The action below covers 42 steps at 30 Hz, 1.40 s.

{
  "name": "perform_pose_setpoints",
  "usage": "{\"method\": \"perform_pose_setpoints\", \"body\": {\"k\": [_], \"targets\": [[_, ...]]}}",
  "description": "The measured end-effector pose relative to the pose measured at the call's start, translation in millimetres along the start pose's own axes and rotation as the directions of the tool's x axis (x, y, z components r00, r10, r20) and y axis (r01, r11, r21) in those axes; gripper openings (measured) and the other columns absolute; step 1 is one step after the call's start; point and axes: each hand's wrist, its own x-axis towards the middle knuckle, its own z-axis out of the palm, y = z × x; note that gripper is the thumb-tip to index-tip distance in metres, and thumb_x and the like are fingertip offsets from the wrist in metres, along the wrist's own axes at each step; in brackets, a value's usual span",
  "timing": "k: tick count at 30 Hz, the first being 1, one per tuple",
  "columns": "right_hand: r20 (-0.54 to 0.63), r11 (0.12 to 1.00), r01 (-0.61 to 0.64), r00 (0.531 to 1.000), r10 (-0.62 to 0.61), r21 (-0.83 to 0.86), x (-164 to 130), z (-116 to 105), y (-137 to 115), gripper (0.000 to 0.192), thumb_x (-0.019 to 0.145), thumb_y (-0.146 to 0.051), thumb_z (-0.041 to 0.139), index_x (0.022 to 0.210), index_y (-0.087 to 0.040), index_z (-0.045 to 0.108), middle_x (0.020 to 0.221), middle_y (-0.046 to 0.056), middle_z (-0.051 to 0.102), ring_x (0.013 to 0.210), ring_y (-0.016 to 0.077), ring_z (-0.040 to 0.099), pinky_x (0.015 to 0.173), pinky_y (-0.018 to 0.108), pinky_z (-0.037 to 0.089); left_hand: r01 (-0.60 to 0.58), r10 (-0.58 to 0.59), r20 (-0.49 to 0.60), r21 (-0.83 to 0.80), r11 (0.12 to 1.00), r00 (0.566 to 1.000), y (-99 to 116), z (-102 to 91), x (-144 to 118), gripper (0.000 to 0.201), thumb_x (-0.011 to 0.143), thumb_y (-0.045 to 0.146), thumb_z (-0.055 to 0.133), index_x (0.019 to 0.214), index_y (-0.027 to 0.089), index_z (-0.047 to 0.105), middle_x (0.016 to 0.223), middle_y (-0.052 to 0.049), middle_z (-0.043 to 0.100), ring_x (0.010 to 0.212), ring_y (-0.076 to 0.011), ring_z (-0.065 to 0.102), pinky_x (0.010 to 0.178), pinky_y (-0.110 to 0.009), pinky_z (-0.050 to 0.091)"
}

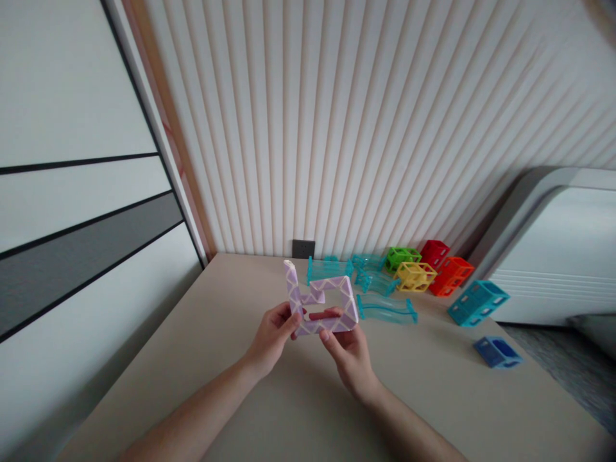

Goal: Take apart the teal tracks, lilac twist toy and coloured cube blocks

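Both arms reach forward over the table. The left hand and the right hand each pinch the twisty snake toy, held up between them. The left hand is at 9 o'clock from the toy's bottom edge, the right hand at 5 o'clock. Colored blocks sit at 2 o'clock.

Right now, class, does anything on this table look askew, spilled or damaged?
Nothing stands out. Both hands, left hand and right hand, hold the purple-and-white twist puzzle; the coloured blocks lie loosely scattered, none visibly broken.
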Motion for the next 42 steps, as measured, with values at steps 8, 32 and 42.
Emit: {"method": "perform_pose_setpoints", "body": {"k": [8,32,42], "targets": [[0.069,0.997,0.049,0.997,-0.045,-0.054,0,1,-6,0.019,0.082,-0.032,0.078,0.096,-0.023,0.069,0.096,0.005,0.073,0.086,0.0229,0.073,0.077,0.034,0.060,0.105,-0.105,0.104,0.004,0.994,0.989,-4,2.2,-2,0.054,0.081,0.063,0.068,0.088,0.010,0.072,0.061,0.001,0.055,0.050,-0.0076,0.038,0.048,-0.023,0.027],[-0.041,0.998,-0.014,0.999,0.012,-0.055,0,-2,-10,0.028,0.081,-0.042,0.078,0.098,-0.019,0.073,0.099,0.011,0.077,0.097,0.0293,0.072,0.083,0.042,0.059,-0.103,0.104,0.169,-0.015,0.995,0.980,0,-0.4,-13,0.041,0.085,0.045,0.073,0.112,0.018,0.058,0.073,0.001,0.057,0.059,-0.0108,0.052,0.055,-0.023,0.043],[0.019,0.990,0.113,0.994,-0.112,-0.083,-6,-1,-12,0.027,0.086,-0.045,0.073,0.100,-0.023,0.069,0.089,0.007,0.075,0.081,0.0273,0.074,0.076,0.043,0.061,-0.129,0.141,0.285,-0.059,0.990,0.948,-1,-2.4,-17,0.042,0.089,0.051,0.066,0.113,0.019,0.053,0.069,-0.001,0.063,0.058,-0.0134,0.059,0.055,-0.024,0.046]]}}
